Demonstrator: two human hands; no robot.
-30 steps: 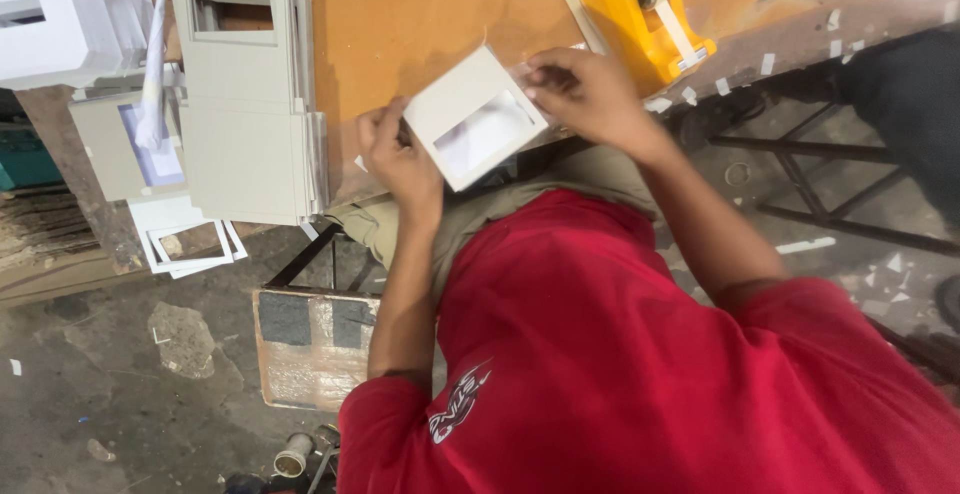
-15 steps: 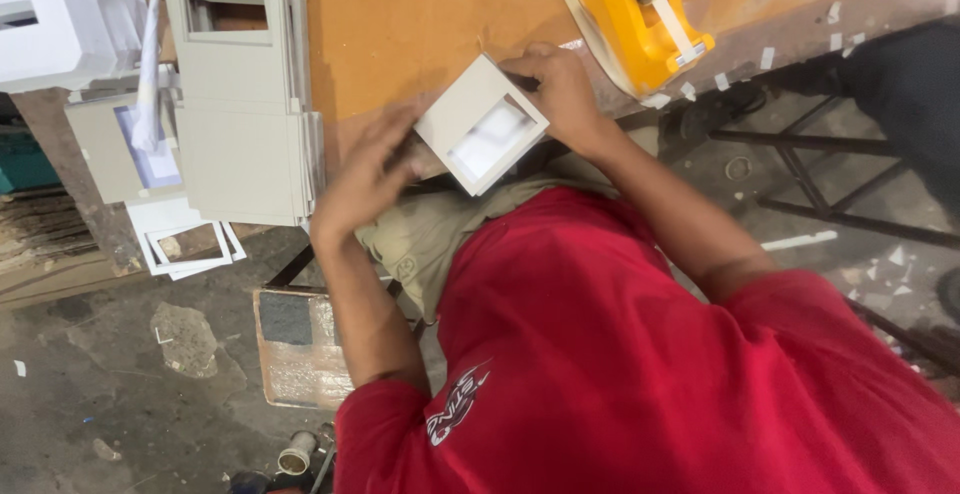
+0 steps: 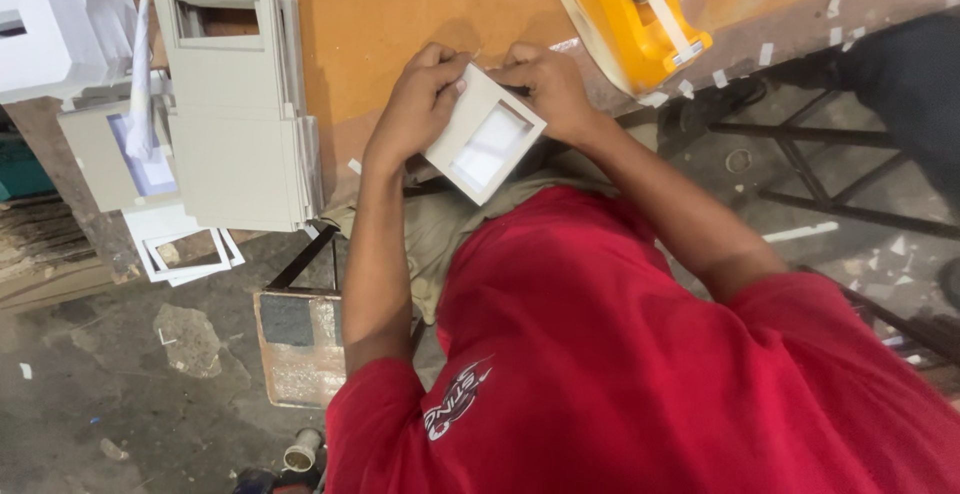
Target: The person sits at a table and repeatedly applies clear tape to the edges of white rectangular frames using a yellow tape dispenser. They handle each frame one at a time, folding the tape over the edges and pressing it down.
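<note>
A worn orange-brown counter (image 3: 420, 14) fills the twelve o'clock edge, its surface scuffed and dotted with white scraps. Below it lies a stained grey concrete floor (image 3: 130, 374) (littered with paper bits). Black metal frames (image 3: 850, 209) stand at three o'clock; a dusty board (image 3: 300, 349) rests near seven o'clock.

yellow tape dispenser (image 3: 625, 14), red shirt (image 3: 640, 374), orange table (image 3: 420, 4)

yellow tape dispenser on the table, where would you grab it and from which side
Judging by its shape, take the yellow tape dispenser across its long flat sides, mid-body, coming down from above. The roll sits at the top and the tape end sticks out near the table edge, so avoid both.
</note>
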